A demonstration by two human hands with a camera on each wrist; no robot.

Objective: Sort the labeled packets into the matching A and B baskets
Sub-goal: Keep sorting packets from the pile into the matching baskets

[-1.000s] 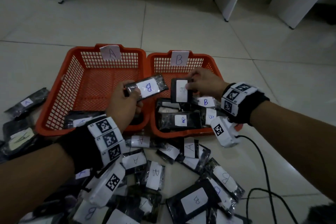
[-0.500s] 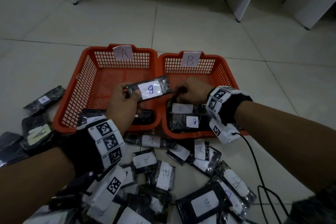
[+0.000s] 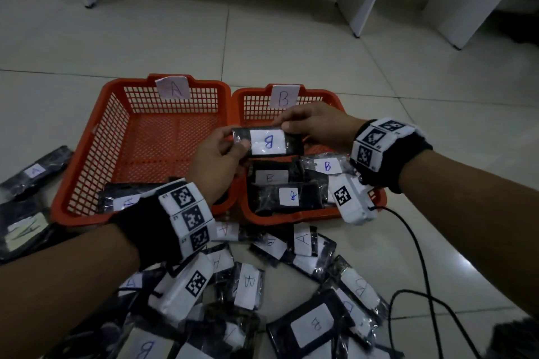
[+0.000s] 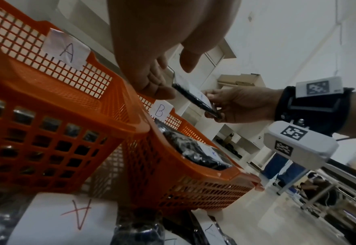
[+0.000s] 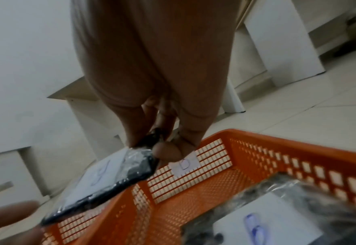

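Observation:
A black packet with a white B label hangs level over the near-left part of basket B. My left hand holds its left end between thumb and fingers. My right hand pinches its right end. Basket B, tagged with a B card, holds several B packets. Basket A, tagged with an A card, stands to its left with an A packet at its near edge.
A heap of mixed A and B packets covers the floor in front of the baskets. More A packets lie left of basket A. A black cable trails from my right wrist. White furniture legs stand behind.
My right hand let its packet go into basket B and then took the right end of the B packet. My left hand carried that packet rightward to basket B.

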